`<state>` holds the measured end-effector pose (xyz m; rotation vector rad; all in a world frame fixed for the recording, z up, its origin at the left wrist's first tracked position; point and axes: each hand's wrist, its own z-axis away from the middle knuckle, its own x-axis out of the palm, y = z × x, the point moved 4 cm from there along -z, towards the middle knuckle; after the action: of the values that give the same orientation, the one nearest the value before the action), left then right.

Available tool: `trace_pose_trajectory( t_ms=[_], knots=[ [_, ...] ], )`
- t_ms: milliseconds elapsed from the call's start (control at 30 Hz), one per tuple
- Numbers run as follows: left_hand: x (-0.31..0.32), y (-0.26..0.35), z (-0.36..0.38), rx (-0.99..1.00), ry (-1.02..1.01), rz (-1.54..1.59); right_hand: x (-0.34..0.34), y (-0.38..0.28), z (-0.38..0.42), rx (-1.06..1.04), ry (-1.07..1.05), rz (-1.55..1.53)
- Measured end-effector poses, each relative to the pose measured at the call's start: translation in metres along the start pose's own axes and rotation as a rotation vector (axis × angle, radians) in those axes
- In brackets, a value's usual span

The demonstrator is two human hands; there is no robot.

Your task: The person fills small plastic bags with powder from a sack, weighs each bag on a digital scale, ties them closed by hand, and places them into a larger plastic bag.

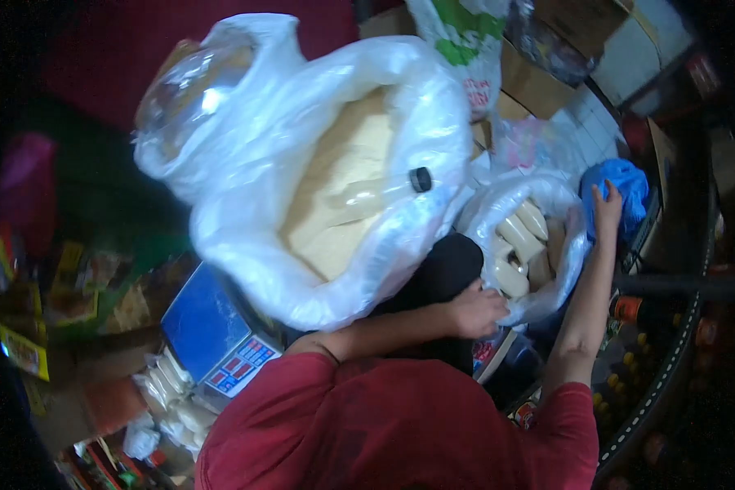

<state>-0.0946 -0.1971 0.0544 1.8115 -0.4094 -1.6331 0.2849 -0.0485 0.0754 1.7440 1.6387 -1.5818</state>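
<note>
My left hand (478, 310) is closed, with its fingers curled beside the near rim of a white plastic bag (570, 282). Whatever it may hold is hidden. Filled pale packets (524, 233) lie inside that bag. Farther right, my right hand (608, 208) has its fingers on a crumpled blue plastic bag (629, 181) and seems to grip it. A large white sack (245, 237) of pale powder (339, 159) stands in front of me, its mouth wide. Lying in the powder is a clear plastic bottle (384, 189) with a black cap.
A blue scale (208, 322) with a keypad stands at left, beside several filled packets (180, 392). Cardboard boxes (539, 82) and a green-and-white sack (465, 45) are at the back. Bottles (625, 367) with yellow caps line the right side.
</note>
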Motion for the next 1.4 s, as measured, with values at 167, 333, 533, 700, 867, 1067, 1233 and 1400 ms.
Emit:
trace_pose_trajectory(
  t_ms=[167, 333, 533, 700, 867, 1067, 1233, 1400],
  knots=[
    [-0.095, 0.080, 0.081, 0.343, -0.138, 0.643, -0.061, -0.196, 0.001, -0.172, -0.203, -0.665],
    [-0.216, 0.102, 0.218, 0.533, 0.137, 0.687, -0.115, -0.424, 0.085, -0.603, -0.407, -0.996],
    [-0.225, 0.084, 0.340, 0.417, 0.677, 0.719, -0.079, -0.619, 0.133, -1.152, -0.422, -0.804],
    [-0.194, 0.074, 0.358, 0.186, 0.740, 0.740, 0.020, -0.750, 0.143, -1.063, -0.383, -0.318],
    [-0.184, 0.063, 0.384, 0.107, 0.751, 0.666, 0.097, -0.804, 0.130, -0.944, -0.312, -0.154],
    [-0.189, 0.038, 0.425, -0.076, 0.986, 0.746, 0.137, -0.829, 0.113, -0.965, -0.275, 0.048],
    [-0.200, 0.022, 0.429, -0.010, 1.167, 0.883, 0.093, -0.836, 0.085, -0.995, -0.244, -0.200],
    [-0.244, 0.004, 0.398, 0.252, 1.388, 1.174, 0.040, -0.827, 0.088, -1.034, -0.196, -0.550]
  ],
)
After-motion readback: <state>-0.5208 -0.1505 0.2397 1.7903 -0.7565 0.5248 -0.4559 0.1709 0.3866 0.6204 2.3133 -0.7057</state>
